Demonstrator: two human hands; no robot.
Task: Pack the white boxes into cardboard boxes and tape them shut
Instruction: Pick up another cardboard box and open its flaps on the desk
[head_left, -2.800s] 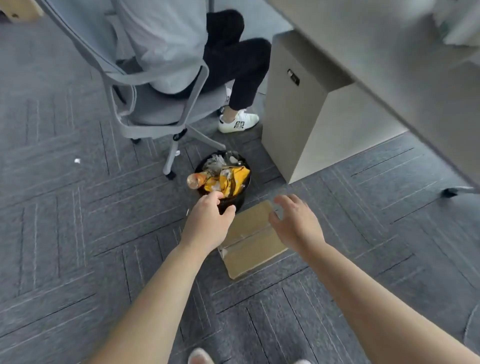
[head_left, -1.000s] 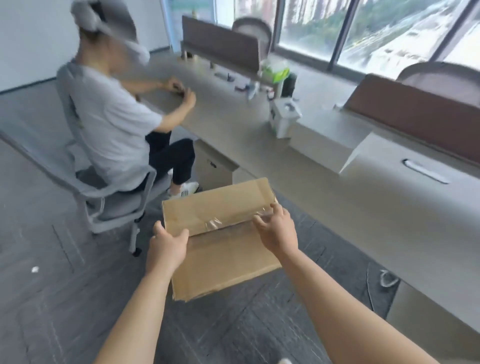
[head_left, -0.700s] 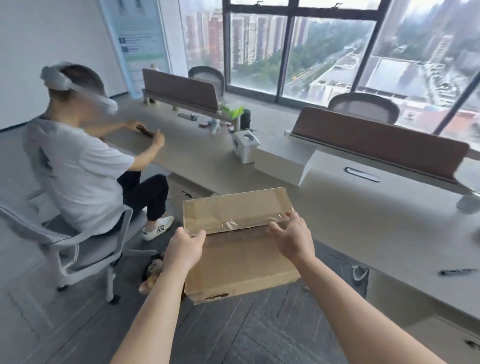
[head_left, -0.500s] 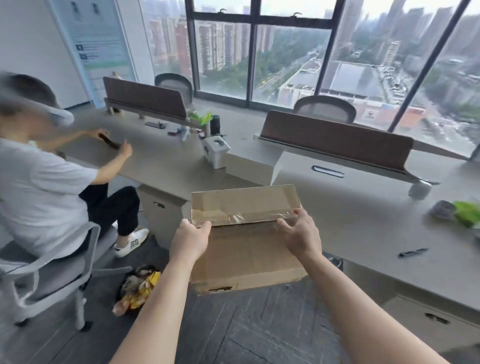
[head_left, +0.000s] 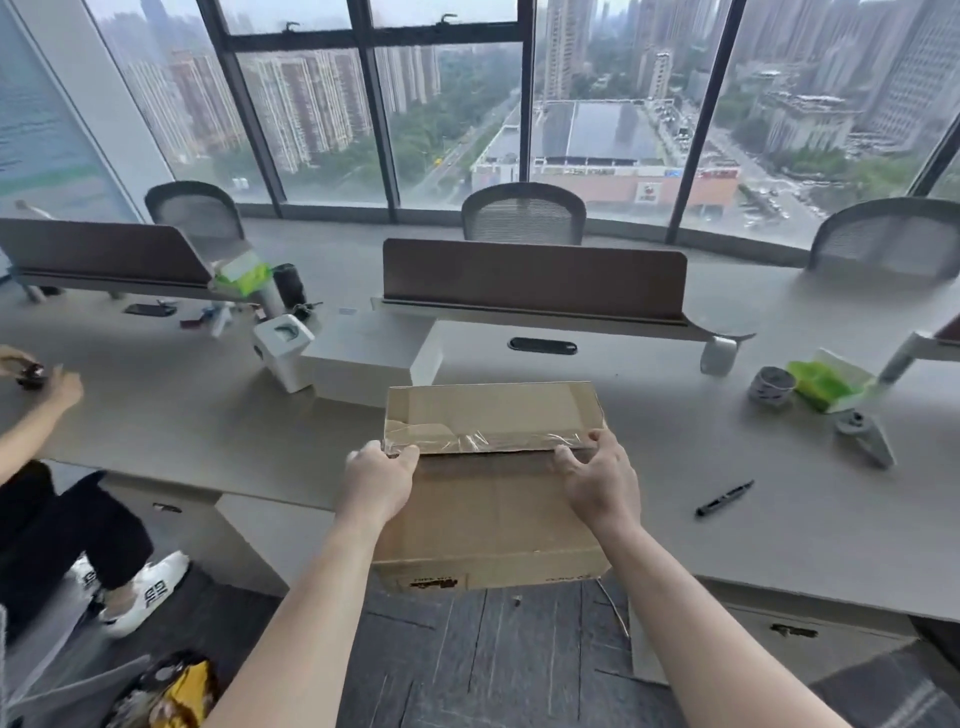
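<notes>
Hands' grip closed on cardboard box (head_left: 493, 499), left hand (head_left: 376, 486), right hand (head_left: 602, 480)

Pen (head_left: 723, 499) right of carton (head_left: 493, 415) (desktop)

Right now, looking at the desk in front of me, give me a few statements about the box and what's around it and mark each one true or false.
1. Both hands hold the cardboard box, left hand and right hand gripping its upper edge. True.
2. Clear tape runs along the box near the fingers. True.
3. The white box is already inside the cardboard box. False: it sits on the desk behind it.
4. A black marker lies on the desk to the right of the box. True.
5. The roll of tape is in the right hand. False: it rests on the desk, far right.
6. The chair straight across the desk is occupied. False: it is empty.
</notes>
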